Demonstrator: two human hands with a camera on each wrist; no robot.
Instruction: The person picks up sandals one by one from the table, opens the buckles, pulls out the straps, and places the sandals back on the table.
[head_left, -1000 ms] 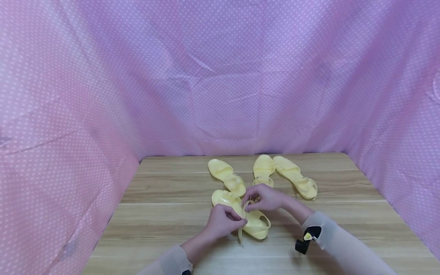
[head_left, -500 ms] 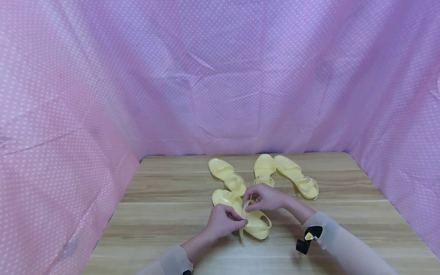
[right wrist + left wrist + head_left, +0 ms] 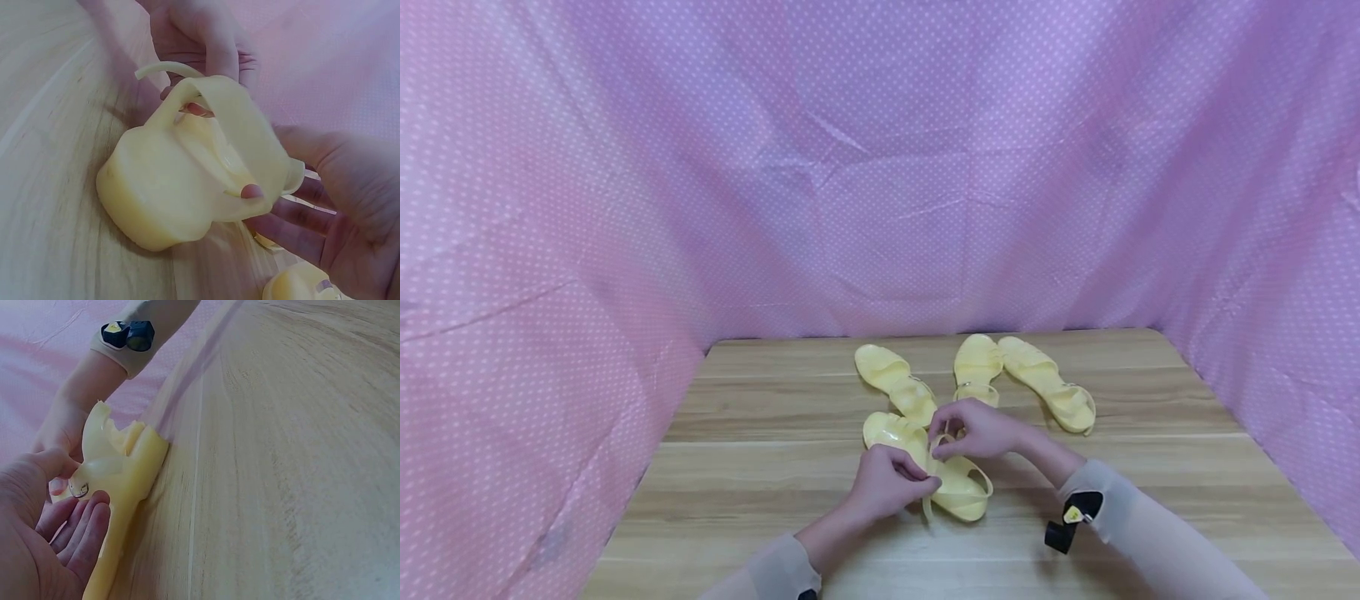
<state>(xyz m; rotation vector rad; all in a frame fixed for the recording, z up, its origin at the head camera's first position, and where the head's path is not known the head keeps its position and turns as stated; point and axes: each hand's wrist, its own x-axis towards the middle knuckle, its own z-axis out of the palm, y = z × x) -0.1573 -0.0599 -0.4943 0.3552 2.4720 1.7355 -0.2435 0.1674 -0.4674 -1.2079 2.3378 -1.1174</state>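
1. Head view: the near sandal (image 3: 936, 472) lies on the desk (image 3: 760, 467), in front of 3 other sandals (image 3: 898, 385). The left hand (image 3: 883, 483) and right hand (image 3: 977, 429) both pinch its strap.
2. Left wrist view: the left thumb presses by the buckle (image 3: 79, 487); I'd keep it steady there.
3. Right wrist view: the right fingers (image 3: 275, 222) curl around the strap loop (image 3: 231, 125); best feed it slowly, without twisting.

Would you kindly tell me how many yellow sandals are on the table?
4. One near sandal is held by the left hand and right hand. Three lie behind: the back-left sandal, the middle sandal and the back-right sandal. None seems hidden.
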